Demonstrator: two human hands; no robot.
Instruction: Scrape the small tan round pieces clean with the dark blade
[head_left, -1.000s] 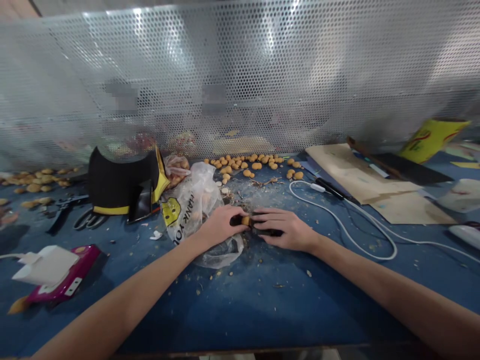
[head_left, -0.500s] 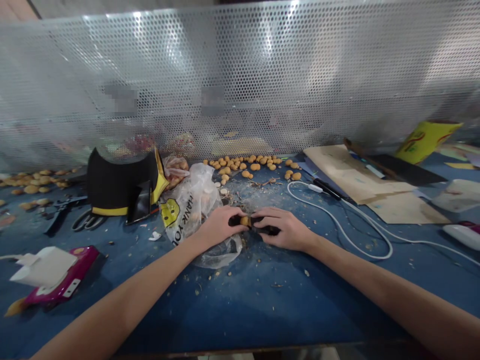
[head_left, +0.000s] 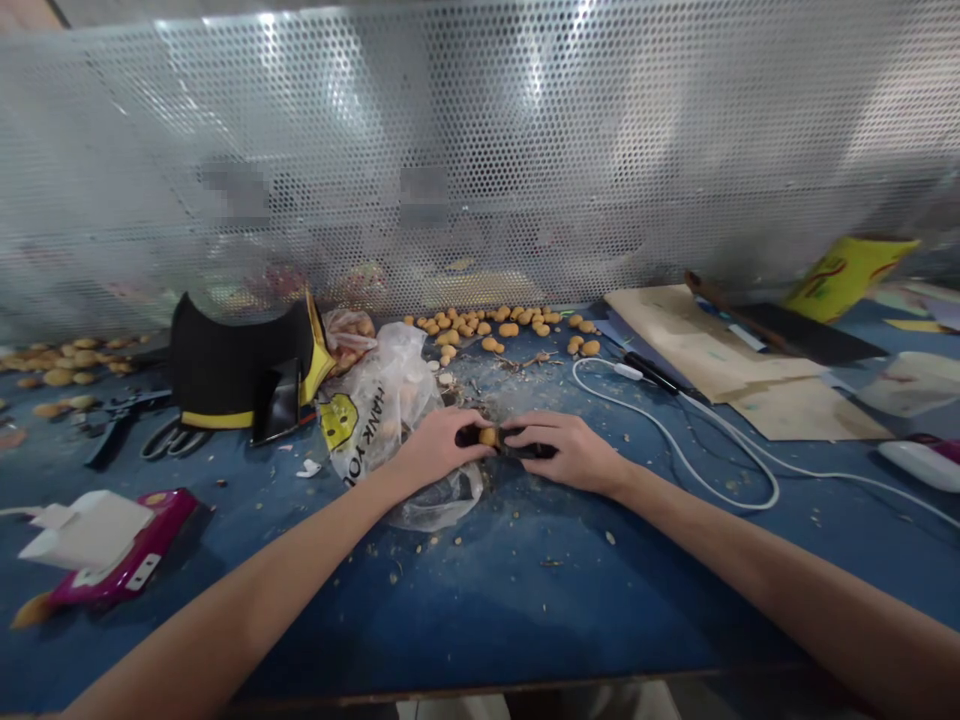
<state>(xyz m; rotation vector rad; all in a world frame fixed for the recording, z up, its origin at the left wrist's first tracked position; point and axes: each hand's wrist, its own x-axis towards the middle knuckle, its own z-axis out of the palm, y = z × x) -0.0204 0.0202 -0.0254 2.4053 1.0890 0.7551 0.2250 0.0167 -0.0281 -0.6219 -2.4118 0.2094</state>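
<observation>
Closed narrow on black tool [head_left: 529, 451] and round tan piece [head_left: 488, 436]: left hand [head_left: 435, 450], right hand [head_left: 574, 455]; plastic bag [head_left: 382, 400] just beside left.

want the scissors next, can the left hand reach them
Probably yes: only crumbs and a white scrap lie between the left hand and the scissors, skirting the plastic bag, though that hand must first release its dark piece.

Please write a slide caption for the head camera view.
Left hand and right hand grip a black object with a round orange piece on a blue bench.
</observation>
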